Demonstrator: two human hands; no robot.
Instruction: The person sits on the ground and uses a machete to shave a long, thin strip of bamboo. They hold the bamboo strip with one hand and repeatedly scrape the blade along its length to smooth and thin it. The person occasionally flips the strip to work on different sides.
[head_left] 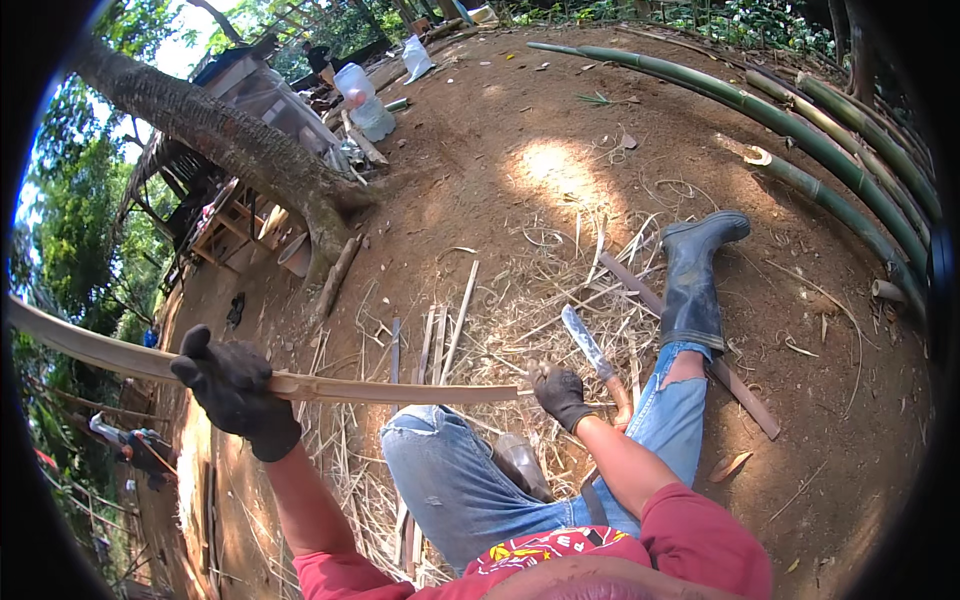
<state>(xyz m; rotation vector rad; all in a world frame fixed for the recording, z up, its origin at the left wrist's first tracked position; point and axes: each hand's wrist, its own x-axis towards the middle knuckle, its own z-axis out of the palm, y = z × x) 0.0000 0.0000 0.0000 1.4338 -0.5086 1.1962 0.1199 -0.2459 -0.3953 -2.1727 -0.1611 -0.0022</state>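
Observation:
A long, pale bamboo strip (pixel 410 392) stretches from the left edge across my lap. My left hand (pixel 235 390), in a black glove, is wrapped round it with the thumb raised. Close to the strip's right end is my right hand (pixel 560 393), also gloved, its fingers curled. A thin light piece seems to run from that end to these fingers, too small to make out. A machete (pixel 590 345) with a whitish blade lies beside my right hand, its wooden handle (pixel 620 402) by my thigh.
Bamboo shavings (pixel 530 290) and loose strips (pixel 460 322) litter the soil around my legs. A flat brown slat (pixel 745 400) passes under my booted leg. Green bamboo poles (pixel 760 112) lie at the far right. A tree trunk (pixel 230 135) leans at the left, near large plastic bottles (pixel 365 103).

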